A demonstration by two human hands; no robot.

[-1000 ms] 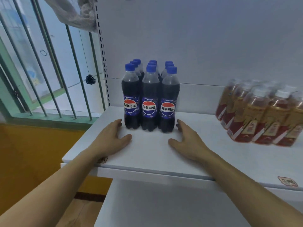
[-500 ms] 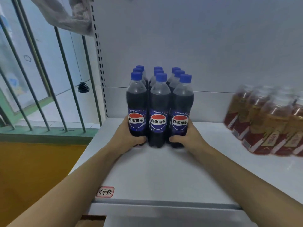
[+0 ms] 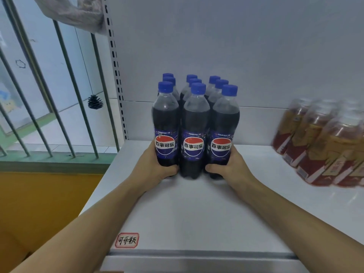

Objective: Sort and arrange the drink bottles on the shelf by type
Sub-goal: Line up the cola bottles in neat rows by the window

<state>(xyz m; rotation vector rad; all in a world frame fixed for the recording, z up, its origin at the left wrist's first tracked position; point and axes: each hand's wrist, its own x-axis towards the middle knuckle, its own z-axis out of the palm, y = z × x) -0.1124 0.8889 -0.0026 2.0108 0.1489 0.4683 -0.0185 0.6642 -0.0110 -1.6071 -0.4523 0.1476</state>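
Left hand clasps the left base of the cola bottles, frame centre, standing upright on the shelf. Right hand clasps the right base. Step in hand: squaring the block as one group. Next move: align it above the handwritten label, apart from the tea bottles at right

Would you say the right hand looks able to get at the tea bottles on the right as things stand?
Probably yes, once it lets go: the right hand now grips the cola bottles, but bare shelf lies between it and the tea bottles, with nothing standing in the way.
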